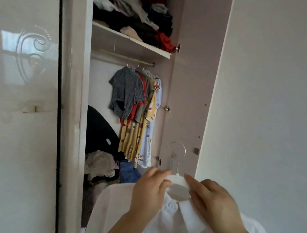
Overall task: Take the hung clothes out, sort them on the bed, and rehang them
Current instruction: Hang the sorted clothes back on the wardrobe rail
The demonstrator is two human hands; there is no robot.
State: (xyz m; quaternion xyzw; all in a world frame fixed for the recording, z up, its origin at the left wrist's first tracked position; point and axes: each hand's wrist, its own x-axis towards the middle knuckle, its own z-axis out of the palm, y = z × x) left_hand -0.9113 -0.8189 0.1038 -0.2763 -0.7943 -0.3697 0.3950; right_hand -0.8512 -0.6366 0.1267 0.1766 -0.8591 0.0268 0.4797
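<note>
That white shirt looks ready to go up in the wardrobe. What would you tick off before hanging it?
1. Silver metal hanger hook sticks up free above the collar: ok.
2. Left hand grips the white collared shirt at the collar: ok.
3. Right hand holds the collar's other side: ok.
4. Pale yellowish clothes rail has bare space left of the grey knitted top: ok.
5. Shirt's shoulders seated on the hanger: cannot tell, hidden under fabric.
6. Wardrobe opening unobstructed toward the rail: ok.
</note>
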